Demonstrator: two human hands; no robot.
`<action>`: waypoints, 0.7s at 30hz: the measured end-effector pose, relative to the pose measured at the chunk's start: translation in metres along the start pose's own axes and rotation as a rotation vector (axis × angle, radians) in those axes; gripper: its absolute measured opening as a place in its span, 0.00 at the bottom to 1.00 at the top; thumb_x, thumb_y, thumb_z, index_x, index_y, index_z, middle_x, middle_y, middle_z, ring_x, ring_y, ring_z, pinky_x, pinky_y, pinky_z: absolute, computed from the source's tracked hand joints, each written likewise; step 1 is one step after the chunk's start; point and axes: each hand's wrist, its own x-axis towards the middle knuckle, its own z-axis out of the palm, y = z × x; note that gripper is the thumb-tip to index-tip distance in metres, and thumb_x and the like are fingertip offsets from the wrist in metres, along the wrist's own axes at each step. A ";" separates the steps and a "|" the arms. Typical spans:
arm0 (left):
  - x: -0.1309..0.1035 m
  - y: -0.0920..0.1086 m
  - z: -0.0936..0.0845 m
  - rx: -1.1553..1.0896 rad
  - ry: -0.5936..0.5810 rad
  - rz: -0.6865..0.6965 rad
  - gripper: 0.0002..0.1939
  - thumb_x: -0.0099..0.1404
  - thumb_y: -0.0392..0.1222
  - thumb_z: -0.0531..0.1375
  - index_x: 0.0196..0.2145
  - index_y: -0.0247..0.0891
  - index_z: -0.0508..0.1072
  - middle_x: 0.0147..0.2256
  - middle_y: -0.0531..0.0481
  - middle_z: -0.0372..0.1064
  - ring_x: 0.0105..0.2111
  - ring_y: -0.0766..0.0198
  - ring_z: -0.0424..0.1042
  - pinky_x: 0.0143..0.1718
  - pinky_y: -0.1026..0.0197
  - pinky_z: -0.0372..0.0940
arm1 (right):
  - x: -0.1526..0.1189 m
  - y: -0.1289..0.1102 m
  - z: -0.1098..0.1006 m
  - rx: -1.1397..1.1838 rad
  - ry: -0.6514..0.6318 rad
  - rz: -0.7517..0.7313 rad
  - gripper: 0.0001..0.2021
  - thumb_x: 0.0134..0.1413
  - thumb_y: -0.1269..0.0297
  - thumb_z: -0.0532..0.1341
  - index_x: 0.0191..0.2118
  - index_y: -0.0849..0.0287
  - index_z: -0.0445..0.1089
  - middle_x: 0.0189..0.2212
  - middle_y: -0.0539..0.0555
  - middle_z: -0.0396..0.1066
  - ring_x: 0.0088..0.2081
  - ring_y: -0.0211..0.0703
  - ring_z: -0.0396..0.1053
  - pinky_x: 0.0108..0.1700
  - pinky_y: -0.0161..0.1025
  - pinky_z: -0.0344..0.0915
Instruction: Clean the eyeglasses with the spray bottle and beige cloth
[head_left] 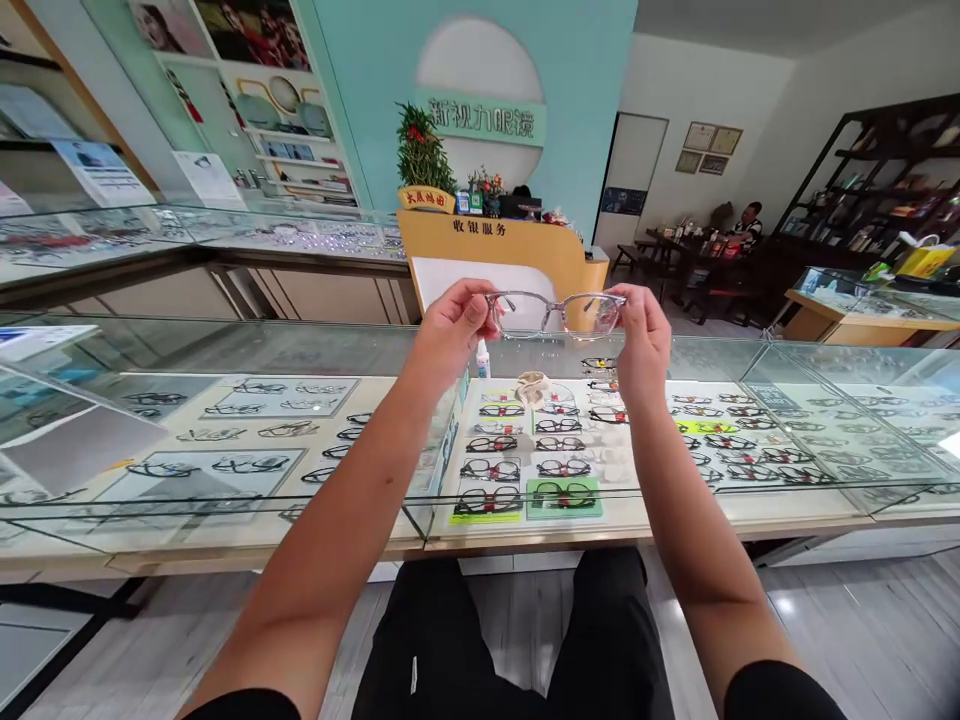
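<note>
A pair of clear-framed eyeglasses is held up level in front of me, above the glass counter. My left hand pinches its left end, thumb and fingers closed on the frame. At the other end my right hand grips the frame near the right hinge. The temples appear to point away from me, partly seen through the lenses. Below, inside the glass display case, lie rows of eyeglasses, among them a dark pair on a green card.
A small white bottle and a crumpled beige cloth are behind the glass below my hands. Further back stands a wooden reception desk with a potted plant. A person sits at a table at the far right.
</note>
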 end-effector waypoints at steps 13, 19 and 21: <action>-0.001 0.150 0.070 0.129 -0.089 0.382 0.26 0.65 0.70 0.69 0.46 0.47 0.83 0.31 0.50 0.73 0.29 0.64 0.72 0.29 0.60 0.66 | 0.019 -0.141 -0.015 -0.092 0.025 -0.491 0.28 0.75 0.33 0.50 0.49 0.47 0.79 0.41 0.55 0.77 0.50 0.53 0.78 0.52 0.54 0.75; -0.007 0.179 0.087 0.125 -0.047 0.463 0.26 0.68 0.70 0.67 0.49 0.48 0.83 0.35 0.50 0.73 0.33 0.62 0.77 0.31 0.60 0.67 | 0.023 -0.181 -0.014 -0.018 0.066 -0.569 0.23 0.74 0.37 0.56 0.45 0.48 0.78 0.32 0.52 0.71 0.39 0.48 0.76 0.49 0.53 0.75; -0.009 0.186 0.092 0.129 -0.027 0.482 0.25 0.68 0.69 0.67 0.50 0.48 0.82 0.38 0.50 0.73 0.34 0.62 0.77 0.32 0.60 0.66 | 0.023 -0.190 -0.014 0.003 0.081 -0.584 0.22 0.73 0.37 0.58 0.45 0.48 0.78 0.30 0.51 0.68 0.37 0.48 0.74 0.48 0.52 0.75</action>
